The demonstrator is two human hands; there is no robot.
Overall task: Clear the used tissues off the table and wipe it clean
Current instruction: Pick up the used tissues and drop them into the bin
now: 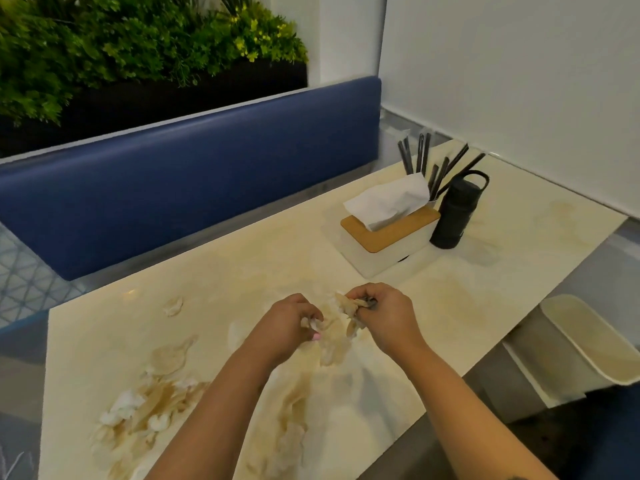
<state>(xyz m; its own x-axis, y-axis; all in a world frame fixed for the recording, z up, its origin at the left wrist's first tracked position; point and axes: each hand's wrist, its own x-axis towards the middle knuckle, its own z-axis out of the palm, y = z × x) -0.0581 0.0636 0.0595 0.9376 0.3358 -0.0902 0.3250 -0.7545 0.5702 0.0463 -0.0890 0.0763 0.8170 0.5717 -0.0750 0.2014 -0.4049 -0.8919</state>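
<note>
A cream marble table fills the view. At its middle, both my hands close on crumpled, stained used tissues. My left hand pinches a small white wad at its fingertips. My right hand grips the upper part of the tissue bunch. More used tissues lie loose on the table: a pile at the near left, a small scrap farther back, and a clump between my forearms.
A tissue box with a wooden lid and a sheet sticking out stands at the far right. Beside it are a black bottle and a holder of dark chopsticks. A white bin sits right of the table. A blue bench lies behind.
</note>
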